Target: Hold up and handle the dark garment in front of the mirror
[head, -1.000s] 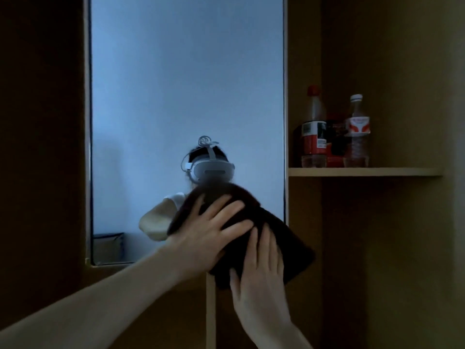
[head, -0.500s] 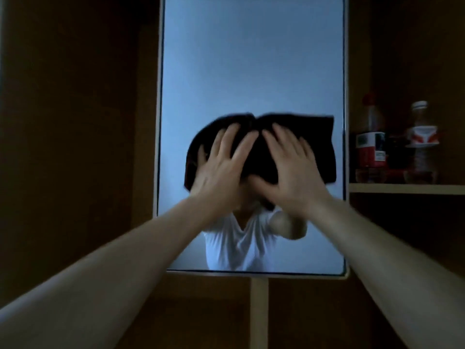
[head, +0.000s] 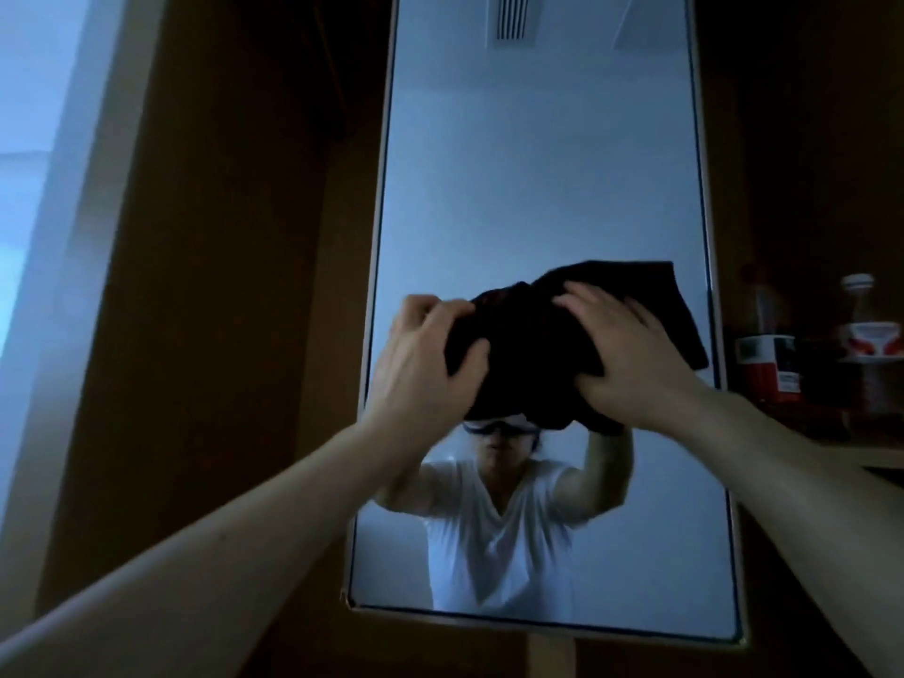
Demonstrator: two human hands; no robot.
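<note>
A dark cloth [head: 533, 345] is bunched against a tall framed mirror [head: 538, 163] at about mid height. My left hand [head: 420, 364] grips the cloth's left part, fingers curled into it. My right hand [head: 626, 359] lies over its right part with fingers bent on the fabric and the thumb tucked under its lower edge. The mirror reflects a person in a white shirt with raised arms, partly hidden by the cloth.
A wooden shelf [head: 875, 452] to the right of the mirror holds a red-labelled bottle [head: 765, 354] and a white-capped bottle [head: 866, 345]. Dark wooden panels [head: 235, 286] flank the mirror. A pale bright wall [head: 34, 188] is at far left. A wooden post [head: 550, 655] runs below the mirror.
Both hands moved the cloth up from the mirror's lower right edge to its middle. Flat fingers a moment ago are now curled, bunching the cloth. The view tilted upward.
</note>
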